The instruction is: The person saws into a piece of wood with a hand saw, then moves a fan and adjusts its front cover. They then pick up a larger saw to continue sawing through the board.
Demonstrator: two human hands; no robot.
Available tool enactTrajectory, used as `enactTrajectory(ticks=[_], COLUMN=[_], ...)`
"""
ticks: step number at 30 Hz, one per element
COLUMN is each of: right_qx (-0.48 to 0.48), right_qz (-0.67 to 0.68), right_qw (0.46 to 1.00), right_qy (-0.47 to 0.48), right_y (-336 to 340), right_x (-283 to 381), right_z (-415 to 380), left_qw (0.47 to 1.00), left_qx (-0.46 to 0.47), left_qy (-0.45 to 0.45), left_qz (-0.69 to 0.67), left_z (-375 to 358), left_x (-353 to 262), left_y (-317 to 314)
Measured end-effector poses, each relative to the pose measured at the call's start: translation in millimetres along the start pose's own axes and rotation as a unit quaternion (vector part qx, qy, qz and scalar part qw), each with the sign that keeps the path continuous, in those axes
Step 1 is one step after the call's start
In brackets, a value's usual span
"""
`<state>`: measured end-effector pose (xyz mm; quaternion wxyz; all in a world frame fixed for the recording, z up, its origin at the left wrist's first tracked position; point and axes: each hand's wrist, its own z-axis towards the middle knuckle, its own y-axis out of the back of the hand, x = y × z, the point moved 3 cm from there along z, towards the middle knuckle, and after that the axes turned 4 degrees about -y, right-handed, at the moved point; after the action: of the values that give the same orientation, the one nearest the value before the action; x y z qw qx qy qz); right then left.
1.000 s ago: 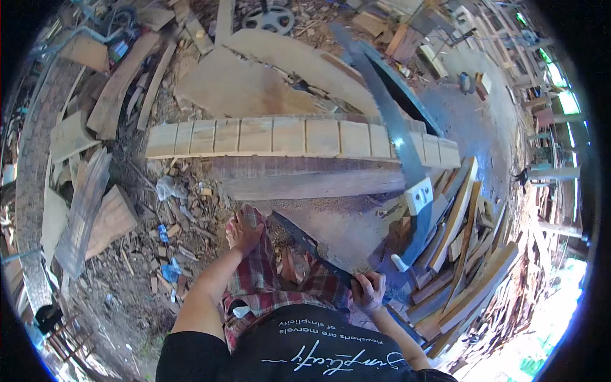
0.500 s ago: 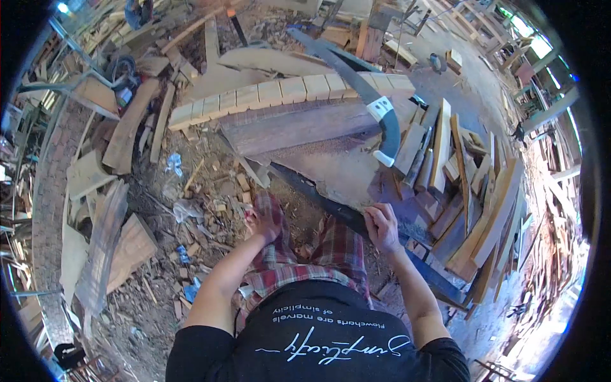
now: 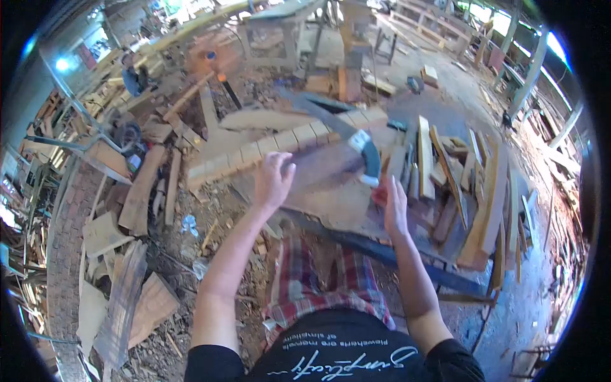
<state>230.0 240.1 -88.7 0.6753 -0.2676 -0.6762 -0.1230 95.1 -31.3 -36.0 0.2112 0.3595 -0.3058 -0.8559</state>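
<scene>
A curved length of wood [image 3: 258,148] with evenly spaced cuts across it lies on a wide dark board [image 3: 312,169]. Over its right part rests a handsaw with a dark, white-tipped handle [image 3: 371,159]. My left hand [image 3: 275,181] is raised near the front edge of the curved wood, its fingers apart and nothing in them. My right hand [image 3: 393,204] is up beside the saw handle, fingers stretched out, not gripping the handle. Whether its fingertips touch anything cannot be made out.
Stacked wood strips [image 3: 490,204] lie at the right. Boards and offcuts [image 3: 153,305] cover the ground at the left, near a wheel [image 3: 127,135]. A person [image 3: 133,76] sits far back at the left. A wooden post [image 3: 352,51] stands behind the work.
The view has tilted up. Both hands have risen from near the lap and the dark edge toward the curved wood and the saw. The right hand has opened out.
</scene>
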Motion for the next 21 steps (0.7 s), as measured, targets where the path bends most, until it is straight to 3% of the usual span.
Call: enactTrajectory(ticks=[1,3,6,8,9,11,13,14,15,17,21], right_qx=[0.028,0.101,0.167,0.196,0.212,0.209,0.212,0.221,0.226,0.185,0.128], right_qz=[0.081,0.184,0.229,0.248,0.268,0.280,0.292,0.352,0.350,0.130,0.009], right_qw=[0.992,0.962,0.929,0.910,0.891,0.889,0.870,0.829,0.828,0.952,0.989], right_qy=[-0.089,-0.176,-0.238,-0.268,-0.299,-0.296,-0.336,-0.375,-0.376,-0.209,-0.070], right_y=[3.0,-16.8,-31.7,-37.5,-41.9,-46.2,-38.3,-35.8,-38.4,-42.8,-43.3], right_x=[-14.7,-2.4,5.1,10.3,12.1,14.3,3.3,-3.8,-1.2,26.5,48.0], right_z=[19.6,33.6,51.9,66.6,69.8,77.2,93.3,94.2,86.3,67.7,28.2], left_qw=[1.000,0.993,0.980,0.967,0.967,0.958,0.956,0.960,0.962,0.964,0.968], left_qx=[-0.017,0.032,0.056,0.126,0.122,0.204,0.212,0.184,0.156,0.121,0.132], left_qy=[-0.009,0.023,0.020,0.030,0.032,0.074,0.075,0.055,0.035,0.026,0.043], left_qz=[0.014,0.114,0.191,0.218,0.223,0.186,0.186,0.203,0.221,0.236,0.211], left_z=[15.3,35.0,62.1,74.2,79.5,86.1,88.4,87.3,85.0,82.2,88.1], left_x=[0.5,4.7,22.7,29.8,30.8,35.1,36.0,35.0,35.8,41.4,26.4], left_y=[2.1,-7.1,-20.8,-30.3,-32.6,-42.0,-51.0,-54.8,-59.5,-67.1,-70.0])
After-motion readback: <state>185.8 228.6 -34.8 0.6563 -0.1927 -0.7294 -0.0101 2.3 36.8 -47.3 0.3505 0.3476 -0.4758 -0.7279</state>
